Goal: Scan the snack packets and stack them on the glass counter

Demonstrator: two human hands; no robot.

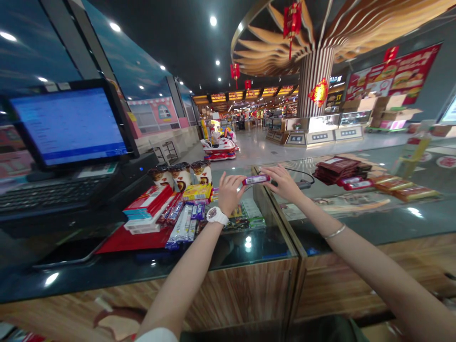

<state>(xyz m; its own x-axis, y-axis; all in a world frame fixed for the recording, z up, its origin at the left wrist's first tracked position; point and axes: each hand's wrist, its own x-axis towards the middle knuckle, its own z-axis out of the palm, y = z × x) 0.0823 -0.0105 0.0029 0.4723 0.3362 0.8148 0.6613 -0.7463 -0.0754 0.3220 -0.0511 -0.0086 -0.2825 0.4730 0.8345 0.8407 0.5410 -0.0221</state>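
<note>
A slim purple-and-red candy roll (256, 180) with a barcode label is stretched level between my two hands above the glass counter. My left hand (230, 192), with a white watch on the wrist, pinches its left end. Fingers of my right hand (282, 184) close on the other end. Below and left of my left hand lie silver-blue wrapped bars (183, 223), a yellow box (197, 192) and green packets (253, 213). Two similar purple-and-red rolls (354, 183) rest on the right side of the counter, beside a pile of dark red packets (337, 169).
A monitor (71, 126) and keyboard (53, 192) stand at the left. Three brown-lidded cups (181, 175) and stacked red boxes (149, 204) sit near them. Gold-wrapped packs (406, 187) and a bottle (413, 149) are at the right. A wooden divider (276, 213) splits the counter.
</note>
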